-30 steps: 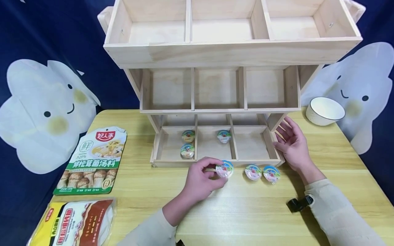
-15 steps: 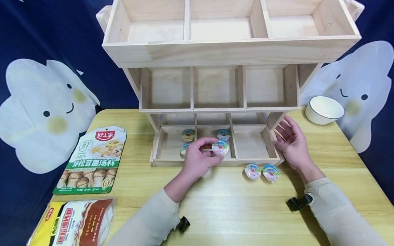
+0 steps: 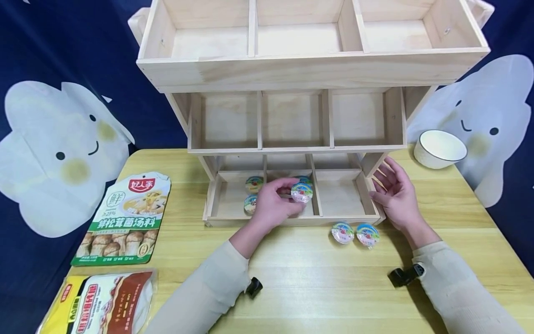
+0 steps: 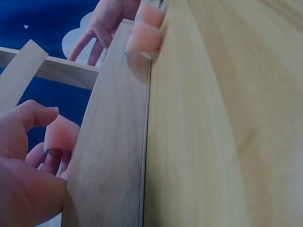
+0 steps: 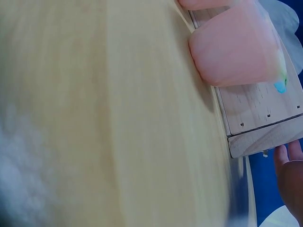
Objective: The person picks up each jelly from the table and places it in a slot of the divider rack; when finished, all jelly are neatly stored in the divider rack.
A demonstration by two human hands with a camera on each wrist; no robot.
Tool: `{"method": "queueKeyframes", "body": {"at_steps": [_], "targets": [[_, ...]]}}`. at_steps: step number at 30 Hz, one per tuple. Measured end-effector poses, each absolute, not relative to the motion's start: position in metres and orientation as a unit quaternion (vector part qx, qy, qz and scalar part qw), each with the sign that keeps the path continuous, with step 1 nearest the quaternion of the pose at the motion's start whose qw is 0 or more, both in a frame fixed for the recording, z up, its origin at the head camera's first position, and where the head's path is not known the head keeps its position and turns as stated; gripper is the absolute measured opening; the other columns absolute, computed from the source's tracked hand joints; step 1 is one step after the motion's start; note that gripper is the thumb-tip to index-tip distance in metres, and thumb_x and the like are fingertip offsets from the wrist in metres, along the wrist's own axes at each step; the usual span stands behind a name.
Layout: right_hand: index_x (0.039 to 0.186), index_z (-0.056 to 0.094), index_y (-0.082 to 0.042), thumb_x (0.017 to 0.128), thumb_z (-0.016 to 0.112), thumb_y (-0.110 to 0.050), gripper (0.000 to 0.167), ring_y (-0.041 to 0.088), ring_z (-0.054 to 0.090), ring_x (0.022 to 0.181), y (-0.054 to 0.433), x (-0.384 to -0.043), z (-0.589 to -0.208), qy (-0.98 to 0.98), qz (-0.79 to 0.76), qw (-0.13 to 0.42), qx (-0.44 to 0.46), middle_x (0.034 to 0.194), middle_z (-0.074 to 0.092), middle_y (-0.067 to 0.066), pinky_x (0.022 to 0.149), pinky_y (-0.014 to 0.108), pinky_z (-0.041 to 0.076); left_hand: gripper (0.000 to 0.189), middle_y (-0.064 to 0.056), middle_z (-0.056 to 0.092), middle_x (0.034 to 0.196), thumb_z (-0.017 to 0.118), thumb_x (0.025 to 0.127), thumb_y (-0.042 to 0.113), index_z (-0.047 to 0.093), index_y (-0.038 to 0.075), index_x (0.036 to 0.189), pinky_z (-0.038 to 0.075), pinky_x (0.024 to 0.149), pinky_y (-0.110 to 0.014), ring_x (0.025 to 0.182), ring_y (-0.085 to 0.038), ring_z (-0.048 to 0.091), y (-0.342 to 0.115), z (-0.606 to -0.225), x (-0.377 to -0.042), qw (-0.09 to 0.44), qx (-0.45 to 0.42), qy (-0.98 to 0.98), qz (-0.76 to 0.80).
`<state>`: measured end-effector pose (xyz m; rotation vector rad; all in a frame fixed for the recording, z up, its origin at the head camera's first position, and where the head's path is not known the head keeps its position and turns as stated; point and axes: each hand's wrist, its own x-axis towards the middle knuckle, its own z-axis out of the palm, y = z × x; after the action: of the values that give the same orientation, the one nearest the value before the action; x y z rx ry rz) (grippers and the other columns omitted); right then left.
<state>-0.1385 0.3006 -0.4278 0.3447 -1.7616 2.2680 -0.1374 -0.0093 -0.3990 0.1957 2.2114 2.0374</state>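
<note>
My left hand (image 3: 271, 204) pinches a jelly cup (image 3: 301, 192) by its edge over the middle compartment of the wooden rack's bottom tier (image 3: 267, 222). Pink jelly shows through the held cup's side (image 4: 62, 132) in the left wrist view. Just behind it, another jelly cup (image 3: 306, 179) is partly covered. The left compartment bears two cups, one yellowish-lidded (image 3: 254, 184), the other (image 3: 250, 204) partly hidden by my hand. Two pink jelly cups (image 3: 343, 233) (image 3: 367, 235) stand on the table before the right compartment. My right hand (image 3: 398, 199) rests against the rack's right end, fingers loosely bent.
Above, the rack's middle tier (image 3: 296, 150) and top tier (image 3: 313, 72) overhang the bottom one. A white bowl (image 3: 438, 160) stands at the back right of the table (image 3: 317, 287). On the left lie a green-and-white mushroom soup pouch (image 3: 123, 218) and a packaged bag (image 3: 100, 304).
My left hand has lifted the jelly cup from the table in front of the rack and carried it back into the middle compartment's space. The right hand has stayed at the rack's end.
</note>
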Motion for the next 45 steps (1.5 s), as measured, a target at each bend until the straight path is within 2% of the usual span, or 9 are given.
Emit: {"method": "queueKeyframes", "body": {"at_steps": [7, 15, 25, 45], "targets": [[0.15, 0.04, -0.005, 0.065, 0.037, 0.045, 0.1, 0.026, 0.052, 0.127, 0.301, -0.138, -0.428, -0.602, 0.78, 0.123, 0.119, 0.143, 0.051, 0.016, 0.101, 0.029, 0.046, 0.059, -0.005, 0.066, 0.095, 0.086, 0.063, -0.009, 0.072, 0.006, 0.118, 0.059, 0.07, -0.029, 0.085, -0.021, 0.063, -0.008, -0.399, -0.147, 0.096, 0.081, 0.767, 0.63], [0.15, 0.04, -0.006, 0.065, 0.037, 0.045, 0.099, 0.026, 0.052, 0.127, 0.3, -0.138, -0.428, -0.603, 0.779, 0.125, 0.118, 0.143, 0.051, 0.016, 0.102, 0.029, 0.046, 0.054, -0.006, 0.066, 0.092, 0.087, 0.064, -0.008, 0.069, 0.002, 0.114, 0.058, 0.071, -0.029, 0.082, -0.02, 0.065, -0.009, -0.401, -0.152, 0.138, 0.107, 0.77, 0.614], [0.151, 0.039, -0.005, 0.065, 0.037, 0.045, 0.099, 0.025, 0.053, 0.127, 0.3, -0.137, -0.428, -0.6, 0.781, 0.124, 0.121, 0.143, 0.05, 0.017, 0.102, 0.03, 0.046, 0.054, -0.002, 0.065, 0.091, 0.09, 0.065, -0.001, 0.07, 0.002, 0.114, 0.057, 0.068, -0.026, 0.08, -0.017, 0.063, -0.007, -0.403, -0.152, 0.132, 0.122, 0.809, 0.56], [0.151, 0.039, -0.005, 0.065, 0.037, 0.046, 0.1, 0.026, 0.052, 0.127, 0.302, -0.138, -0.429, -0.602, 0.779, 0.125, 0.124, 0.144, 0.049, 0.018, 0.102, 0.03, 0.046, 0.052, -0.001, 0.064, 0.098, 0.093, 0.061, 0.006, 0.07, 0.003, 0.108, 0.053, 0.078, -0.027, 0.091, -0.018, 0.059, 0.0, -0.406, -0.157, 0.131, 0.093, 0.853, 0.496]]}}
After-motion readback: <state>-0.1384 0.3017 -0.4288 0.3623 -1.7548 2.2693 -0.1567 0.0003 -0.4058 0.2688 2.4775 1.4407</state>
